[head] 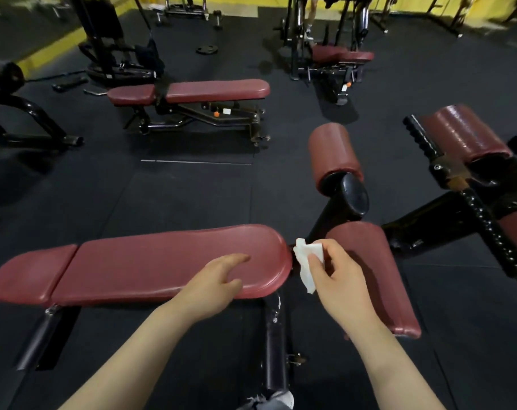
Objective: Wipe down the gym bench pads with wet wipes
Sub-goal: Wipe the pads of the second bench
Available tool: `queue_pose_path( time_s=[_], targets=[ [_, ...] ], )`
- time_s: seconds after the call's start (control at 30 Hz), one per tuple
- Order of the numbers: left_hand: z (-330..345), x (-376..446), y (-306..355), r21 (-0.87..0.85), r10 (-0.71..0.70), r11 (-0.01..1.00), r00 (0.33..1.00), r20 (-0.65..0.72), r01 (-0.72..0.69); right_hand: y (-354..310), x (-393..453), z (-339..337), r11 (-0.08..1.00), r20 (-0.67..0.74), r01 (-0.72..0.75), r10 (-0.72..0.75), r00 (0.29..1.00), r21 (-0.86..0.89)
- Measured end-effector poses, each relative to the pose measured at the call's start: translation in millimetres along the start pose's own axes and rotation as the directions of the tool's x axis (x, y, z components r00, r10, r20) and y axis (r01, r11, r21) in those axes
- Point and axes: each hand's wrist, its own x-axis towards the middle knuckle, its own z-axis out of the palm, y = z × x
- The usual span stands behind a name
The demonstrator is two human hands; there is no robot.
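A long dark-red bench pad (150, 264) runs left to right in front of me, with a shorter red seat pad (381, 279) angled off its right end. My left hand (215, 285) hovers over the long pad's right part, fingers relaxed and spread. My right hand (337, 276) pinches a crumpled white wet wipe (306, 261) in the gap between the two pads, above the black frame.
Two red roller pads (334, 155) (464, 134) stand on black bars beyond the seat pad. Another red flat bench (192, 91) sits further back on the black rubber floor (177, 196). Black machine frames line the left and far side. My shoe (269, 402) shows at the bottom.
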Motion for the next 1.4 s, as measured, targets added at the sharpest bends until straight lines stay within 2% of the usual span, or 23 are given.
queue_pose_path(
  time_s=[0.4, 0.73, 0.87, 1.03, 1.17, 1.4],
  targets=[
    [-1, 101, 56, 0.049, 0.159, 0.986, 0.986, -0.046, -0.157, 9, 65, -51, 0.975, 0.013, 0.098, -0.097, 0.995, -0.202],
    [-15, 197, 98, 0.073, 0.340, 0.937, 0.940, 0.027, -0.341, 23, 136, -73, 0.947, -0.201, -0.054, -0.011, 0.980, -0.316],
    [-28, 237, 113, 0.086, 0.430, 0.898, 0.902, 0.044, -0.432, 28, 179, -79, 0.906, -0.291, -0.187, 0.076, 0.954, -0.379],
    [-37, 276, 119, 0.092, 0.499, 0.855, 0.858, 0.121, -0.510, 40, 228, -84, 0.865, -0.364, -0.332, 0.192, 0.911, -0.375],
    [-42, 297, 120, 0.101, 0.525, 0.832, 0.832, 0.177, -0.546, 49, 251, -82, 0.852, -0.379, -0.382, 0.241, 0.893, -0.358],
    [-45, 312, 123, 0.063, 0.558, 0.814, 0.807, 0.195, -0.578, 60, 270, -74, 0.877, -0.308, -0.403, 0.320, 0.896, -0.260]
  ],
)
